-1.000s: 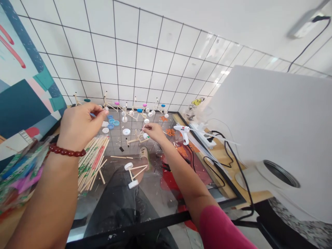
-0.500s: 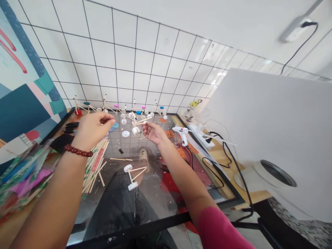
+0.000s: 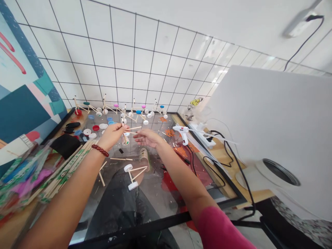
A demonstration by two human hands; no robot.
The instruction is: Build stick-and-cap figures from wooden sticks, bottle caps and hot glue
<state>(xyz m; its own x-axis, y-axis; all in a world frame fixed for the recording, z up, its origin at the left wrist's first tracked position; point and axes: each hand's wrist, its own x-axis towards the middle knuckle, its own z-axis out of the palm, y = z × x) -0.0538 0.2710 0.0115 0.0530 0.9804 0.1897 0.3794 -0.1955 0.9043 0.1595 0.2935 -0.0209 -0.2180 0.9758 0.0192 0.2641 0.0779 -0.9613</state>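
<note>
My left hand [image 3: 112, 136], with a red bead bracelet at the wrist, pinches a small model [image 3: 134, 128] made of thin wooden sticks. A white bottle-cap wheel [image 3: 126, 140] hangs below the fingers, and two sticks point right. Close to those stick ends is my right hand [image 3: 149, 138], its fingers loosely stretched; whether a fingertip touches the wood I cannot tell. Nearer me on the glass table lies a triangular stick frame [image 3: 137, 174] with two white cap wheels.
Along the grid wall stand several finished stick tricycles [image 3: 138, 112] with coloured seats. Loose bottle caps [image 3: 87, 132] and bundled sticks [image 3: 63, 169] lie left. To the right are a white glue gun [image 3: 182, 133], its black cable [image 3: 192, 160] and a power strip [image 3: 201, 133].
My left hand has moved right and taken hold of the stick model. My right hand has let go, its fingers opening. The model has come lower and left.
</note>
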